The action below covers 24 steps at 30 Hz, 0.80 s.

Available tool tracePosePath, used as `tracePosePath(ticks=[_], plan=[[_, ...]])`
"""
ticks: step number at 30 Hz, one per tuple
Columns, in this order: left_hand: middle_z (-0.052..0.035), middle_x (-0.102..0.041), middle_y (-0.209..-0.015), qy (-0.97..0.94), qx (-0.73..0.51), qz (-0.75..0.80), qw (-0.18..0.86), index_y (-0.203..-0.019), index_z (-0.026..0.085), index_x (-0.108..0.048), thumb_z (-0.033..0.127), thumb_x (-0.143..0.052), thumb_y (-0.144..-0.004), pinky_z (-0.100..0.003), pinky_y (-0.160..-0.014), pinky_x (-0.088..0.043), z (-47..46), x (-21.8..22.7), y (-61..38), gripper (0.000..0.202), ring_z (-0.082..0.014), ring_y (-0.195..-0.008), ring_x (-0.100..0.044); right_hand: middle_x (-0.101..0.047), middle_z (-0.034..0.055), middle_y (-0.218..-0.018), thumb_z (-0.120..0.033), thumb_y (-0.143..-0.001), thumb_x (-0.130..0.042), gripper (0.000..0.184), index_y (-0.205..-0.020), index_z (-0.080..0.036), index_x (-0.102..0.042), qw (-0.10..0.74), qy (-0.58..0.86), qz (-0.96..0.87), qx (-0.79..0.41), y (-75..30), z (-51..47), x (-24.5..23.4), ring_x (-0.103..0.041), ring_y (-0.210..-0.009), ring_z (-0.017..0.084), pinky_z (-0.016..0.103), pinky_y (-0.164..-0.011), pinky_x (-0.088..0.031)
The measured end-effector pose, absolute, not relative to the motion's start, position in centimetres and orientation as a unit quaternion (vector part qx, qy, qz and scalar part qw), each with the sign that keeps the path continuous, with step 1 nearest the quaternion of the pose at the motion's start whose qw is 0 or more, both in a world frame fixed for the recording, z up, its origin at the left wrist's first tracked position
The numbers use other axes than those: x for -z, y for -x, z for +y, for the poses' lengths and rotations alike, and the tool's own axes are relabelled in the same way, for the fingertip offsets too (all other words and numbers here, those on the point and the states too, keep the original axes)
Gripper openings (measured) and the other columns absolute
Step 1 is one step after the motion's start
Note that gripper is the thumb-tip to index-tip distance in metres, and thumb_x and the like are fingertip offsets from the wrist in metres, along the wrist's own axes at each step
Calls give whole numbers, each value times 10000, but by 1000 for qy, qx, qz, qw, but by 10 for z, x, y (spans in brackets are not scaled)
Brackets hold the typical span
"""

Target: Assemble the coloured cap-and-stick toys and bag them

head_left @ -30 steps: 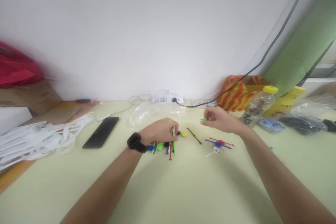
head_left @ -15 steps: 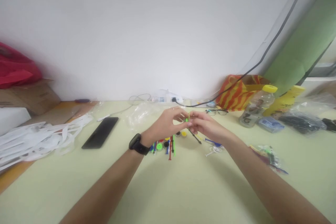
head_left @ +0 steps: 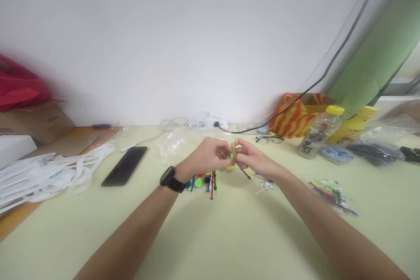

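My left hand (head_left: pixel 211 155) and my right hand (head_left: pixel 256 157) meet over the middle of the table, fingertips closed together. Pinched between them is a small yellow-green plastic piece (head_left: pixel 233 151), mostly covered by the fingers. Under the left hand lie several coloured plastic pieces, among them a bright green disc (head_left: pixel 198 183), a black disc (head_left: pixel 207 180) and a red stick (head_left: pixel 211 187). A black stick (head_left: pixel 246 174) lies just below the right hand. White and blue plastic pieces (head_left: pixel 266 186) rest by the right wrist.
A black phone (head_left: pixel 124 166) and white straps (head_left: pixel 59 175) lie left. On the right are a plastic bag of coloured parts (head_left: pixel 334 197), a clear bottle (head_left: pixel 320 133), a yellow bottle (head_left: pixel 352 127), a striped bag (head_left: pixel 292 118) and eyeglasses (head_left: pixel 269 139). A power strip (head_left: pixel 206 122) sits by the wall.
My fingers have shifted around the yellow-green piece, the left fingers curling in more. The hands stay in nearly the same place, and the view has moved slightly.
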<state>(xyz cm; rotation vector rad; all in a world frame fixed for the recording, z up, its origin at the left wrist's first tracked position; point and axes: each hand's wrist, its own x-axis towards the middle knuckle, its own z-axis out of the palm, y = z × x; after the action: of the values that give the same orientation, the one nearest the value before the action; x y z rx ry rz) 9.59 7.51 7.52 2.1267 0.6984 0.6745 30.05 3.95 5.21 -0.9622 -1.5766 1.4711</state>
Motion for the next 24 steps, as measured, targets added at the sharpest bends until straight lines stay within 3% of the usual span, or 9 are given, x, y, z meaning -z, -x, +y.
tracePosePath(ticks=[3, 8, 12, 15, 17, 20, 24], plan=[[-25, -761, -804, -837, -258, 281, 392, -855, 168, -695, 209, -697, -802, -246, -660, -535, 75, -73, -96, 67, -168, -749, -721, -484, -78, -694, -225, -816, -526, 175, -980, -248, -470, 354, 406, -638, -550, -299, 36, -54, -388, -609, 114, 230, -570, -286], [7, -681, -700, -854, -220, 286, 374, -756, 179, -619, 177, -710, -725, -234, -578, -478, 72, -72, -95, 96, -148, -653, -659, -370, -91, -646, -233, -845, -475, 204, -1046, -243, -509, 341, 487, -683, -423, -308, 45, -47, -360, -593, 135, 241, -582, -309], [-3, -702, -759, -878, -154, 275, 361, -781, 184, -643, 236, -773, -712, -244, -551, -465, 67, -67, -101, 156, -151, -630, -655, -510, -53, -690, -201, -868, -485, 316, -1173, -206, -569, 296, 536, -746, -260, -326, 60, -32, -487, -669, 166, 270, -655, -372], [-8, -743, -828, -895, -118, 254, 348, -881, 206, -735, 232, -768, -738, -266, -604, -492, 64, -60, -107, 149, -164, -676, -678, -661, 20, -830, -207, -887, -526, 366, -1247, -186, -592, 221, 562, -766, -218, -339, 65, -31, -592, -758, 190, 282, -703, -415], [-14, -755, -835, -906, -94, 245, 333, -820, 209, -759, 216, -765, -736, -278, -635, -496, 63, -55, -110, 85, -184, -729, -694, -711, 58, -914, -226, -887, -559, 302, -1176, -185, -636, 182, 569, -775, -204, -350, 67, -38, -628, -806, 200, 285, -724, -433], [-18, -750, -827, -913, -68, 247, 316, -750, 204, -748, 187, -778, -698, -283, -618, -476, 66, -48, -109, 63, -202, -760, -694, -723, 73, -914, -280, -880, -583, 129, -913, -190, -668, 141, 595, -770, -180, -376, 66, -55, -639, -810, 208, 286, -696, -442], [-32, -734, -872, -925, -64, 253, 278, -775, 219, -756, 174, -788, -680, -299, -687, -482, 76, -40, -103, 110, -231, -858, -675, -729, 73, -946, -399, -826, -677, 193, -826, -206, -688, 54, 597, -764, -238, -410, 58, -73, -658, -850, 233, 298, -689, -461]])
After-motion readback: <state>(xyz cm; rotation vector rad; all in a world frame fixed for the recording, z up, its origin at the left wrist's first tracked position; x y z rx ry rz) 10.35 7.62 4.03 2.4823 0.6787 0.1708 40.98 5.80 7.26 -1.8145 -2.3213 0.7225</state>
